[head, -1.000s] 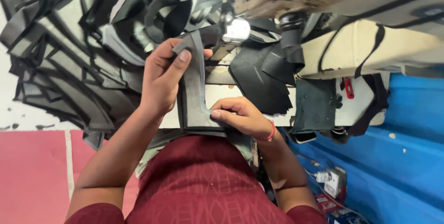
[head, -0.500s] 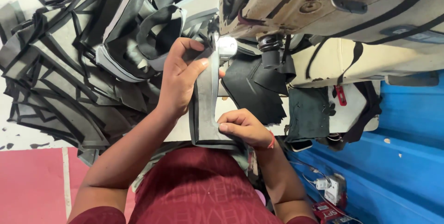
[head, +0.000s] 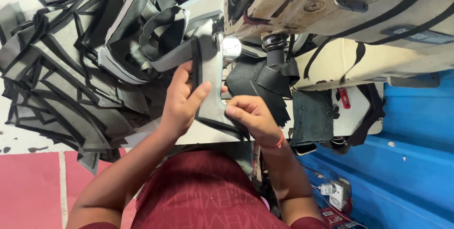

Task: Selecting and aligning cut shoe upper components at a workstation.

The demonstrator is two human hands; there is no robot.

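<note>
My left hand [head: 182,103] grips a long grey fabric piece with black edging [head: 210,82], thumb pressed on its face. My right hand [head: 250,115], with a red band at the wrist, pinches the piece's near end against the white table edge [head: 203,137]. The strip's far end reaches toward the small lit lamp [head: 231,48] under the head of the worn cream sewing machine [head: 340,7]. A larger stitched grey and black assembly [head: 156,35] joins the strip on the far left.
A heap of grey pieces with black borders [head: 61,87] covers the table on the left. Dark fabric pieces [head: 265,85] lie under the machine, and one [head: 309,115] hangs off the table. Right is a blue surface [head: 406,163]; a white plug box [head: 333,192] sits low.
Both hands have pushed the grey strip farther toward the machine's lamp. The view has shifted closer, and the stitched assembly now shows more fully at the top.
</note>
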